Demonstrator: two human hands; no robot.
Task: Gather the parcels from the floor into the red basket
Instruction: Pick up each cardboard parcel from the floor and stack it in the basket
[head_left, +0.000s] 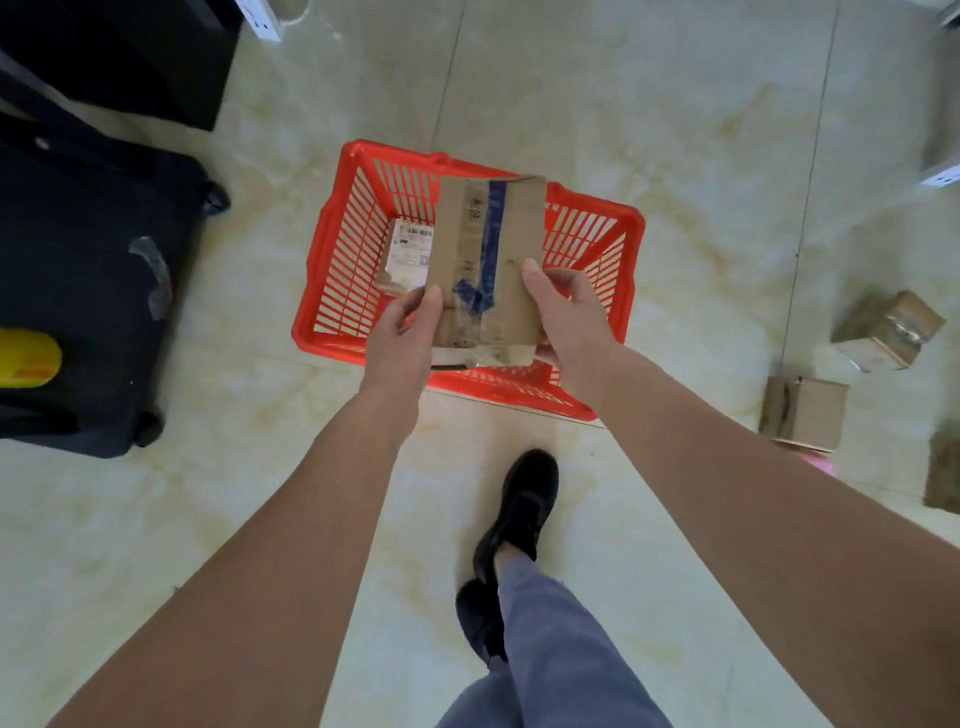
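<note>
Above the red basket (332, 270), the left hand (400, 332) and right hand (566, 317) grip a flat cardboard parcel (488, 260) by its near corners, thumbs on top. A labelled parcel (408, 254) lies inside the basket; two boxes (802, 410) sit on the floor to its right.

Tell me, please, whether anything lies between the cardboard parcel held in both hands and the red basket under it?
Nothing visible does. The cardboard parcel, held by the left hand and right hand, hangs over the open red basket; a labelled parcel lies inside, leaving room.
</note>
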